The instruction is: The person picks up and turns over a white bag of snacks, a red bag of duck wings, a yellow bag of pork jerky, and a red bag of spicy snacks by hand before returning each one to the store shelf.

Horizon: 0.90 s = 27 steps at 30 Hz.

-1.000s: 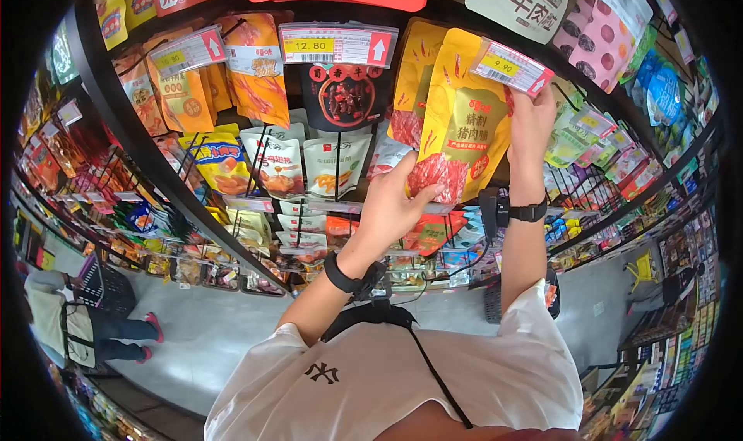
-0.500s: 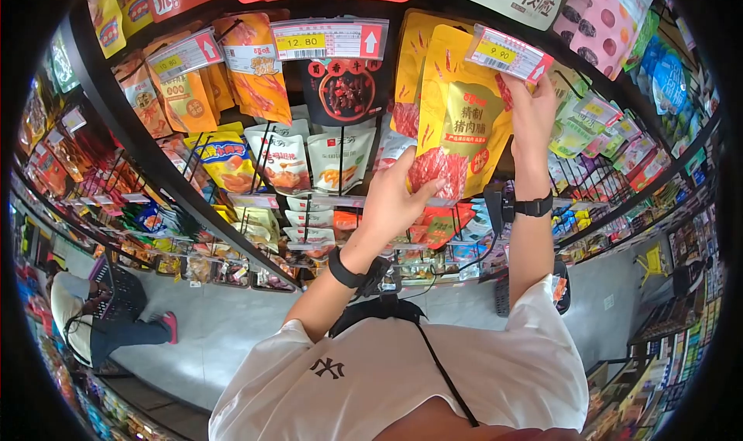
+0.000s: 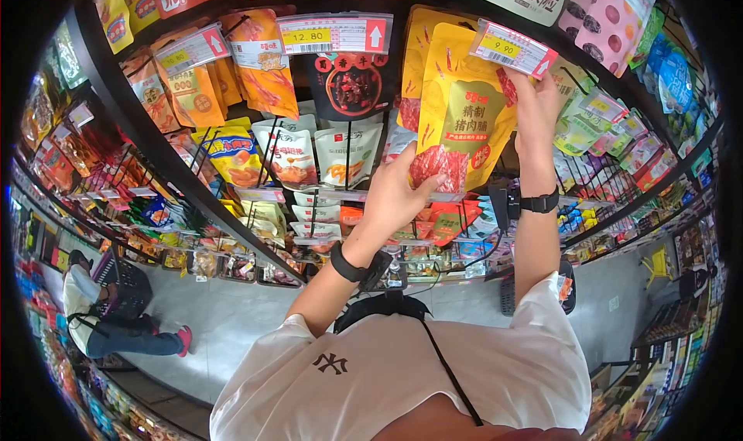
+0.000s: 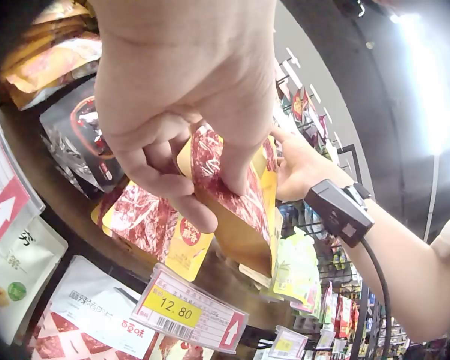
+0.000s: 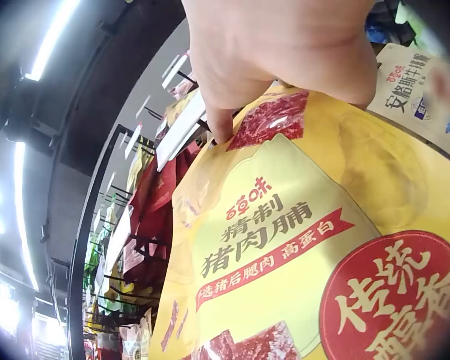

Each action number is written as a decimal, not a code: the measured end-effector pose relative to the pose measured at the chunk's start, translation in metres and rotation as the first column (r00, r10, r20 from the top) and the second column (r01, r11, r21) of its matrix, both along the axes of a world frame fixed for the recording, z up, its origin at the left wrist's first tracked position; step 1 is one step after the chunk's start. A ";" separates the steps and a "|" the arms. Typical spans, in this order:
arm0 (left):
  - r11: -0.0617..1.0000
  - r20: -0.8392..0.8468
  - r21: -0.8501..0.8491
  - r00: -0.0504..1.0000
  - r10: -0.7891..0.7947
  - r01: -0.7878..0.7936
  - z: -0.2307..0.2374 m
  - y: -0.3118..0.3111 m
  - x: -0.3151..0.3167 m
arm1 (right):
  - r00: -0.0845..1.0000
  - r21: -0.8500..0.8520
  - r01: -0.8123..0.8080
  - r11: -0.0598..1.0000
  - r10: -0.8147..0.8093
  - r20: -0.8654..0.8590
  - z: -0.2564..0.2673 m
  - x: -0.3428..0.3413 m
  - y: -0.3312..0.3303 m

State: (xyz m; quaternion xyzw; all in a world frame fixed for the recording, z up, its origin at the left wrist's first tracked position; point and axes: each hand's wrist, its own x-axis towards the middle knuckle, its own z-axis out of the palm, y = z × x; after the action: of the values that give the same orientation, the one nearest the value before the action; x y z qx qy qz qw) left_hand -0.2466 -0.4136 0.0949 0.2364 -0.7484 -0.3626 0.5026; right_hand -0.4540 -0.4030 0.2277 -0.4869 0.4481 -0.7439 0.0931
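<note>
A yellow pouch with a gold label [image 3: 469, 116] hangs upright under the 9.90 price tag [image 3: 514, 48] in the head view. My left hand [image 3: 393, 197] grips its lower left corner; in the left wrist view the thumb and fingers of that hand [image 4: 187, 90] pinch the pouch's bottom [image 4: 244, 214]. At the upper right edge, just below the tag, my right hand [image 3: 535, 120] holds the pouch. The right wrist view has this hand [image 5: 281, 52] over the top edge of the pouch [image 5: 285, 217], with some fingertips hidden. Another yellow pouch [image 3: 416, 50] hangs behind, to the left.
Left of the pouches hang a black pouch [image 3: 350, 92] under a 12.80 tag [image 3: 334, 35] and orange pouches [image 3: 261, 73]. White pouches [image 3: 344, 156] hang lower. Green packets [image 3: 592, 120] are to the right. A person [image 3: 128, 340] with a dark basket [image 3: 124, 286] is at the lower left.
Both hands keep their hold on the pouch, with little movement. The view has shifted slightly. The person at the lower left has moved a little to the right.
</note>
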 end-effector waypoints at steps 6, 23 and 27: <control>1.000 0.029 0.012 1.000 0.002 -0.002 -0.002 -0.003 0.003 | 0.999 -0.011 -0.033 0.999 0.034 0.018 -0.002 0.001 0.000; 0.995 0.135 0.090 0.991 0.020 -0.033 0.008 -0.002 0.010 | 0.986 -0.058 -0.155 0.986 0.158 0.046 -0.009 -0.020 -0.022; 0.994 0.148 0.088 0.988 0.043 -0.056 0.005 -0.003 0.007 | 0.999 -0.038 0.030 0.999 -0.031 -0.026 -0.008 -0.013 -0.031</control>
State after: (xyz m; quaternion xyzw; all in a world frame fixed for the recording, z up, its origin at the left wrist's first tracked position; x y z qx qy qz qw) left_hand -0.2395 -0.4161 0.0995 0.3038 -0.7595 -0.3659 0.4439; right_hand -0.4674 -0.4339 0.2197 -0.4915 0.4425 -0.7471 0.0669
